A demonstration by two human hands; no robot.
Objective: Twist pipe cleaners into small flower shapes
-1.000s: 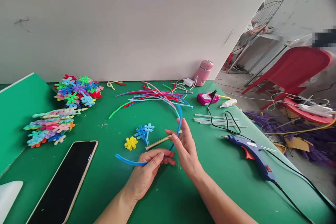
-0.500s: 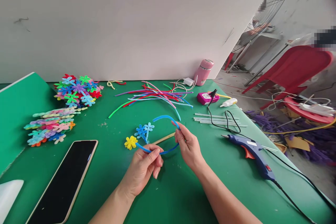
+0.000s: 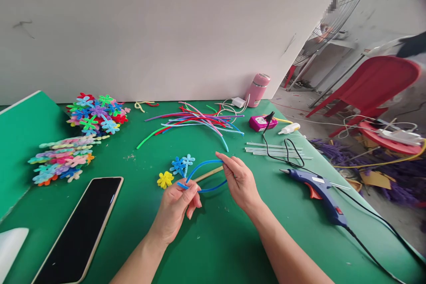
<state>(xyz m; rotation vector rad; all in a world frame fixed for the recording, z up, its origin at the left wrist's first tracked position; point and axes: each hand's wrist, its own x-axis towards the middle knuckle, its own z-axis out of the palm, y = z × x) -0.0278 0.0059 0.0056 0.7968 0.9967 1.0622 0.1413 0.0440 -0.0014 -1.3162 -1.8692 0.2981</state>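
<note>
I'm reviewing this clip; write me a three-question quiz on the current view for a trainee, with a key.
1. What do the left hand and right hand both hold?
A) a phone
B) a blue fuzzy strip
C) a pink bottle

2. True or false: the glue gun lies to the right of both hands.

3. Fill in: near the blue flowers lies a single ____ flower.

Key: 1 B; 2 true; 3 yellow.

Bare fingers (image 3: 233, 166), bare slim wrists (image 3: 254, 206), broader bare forearms (image 3: 289, 248)
</note>
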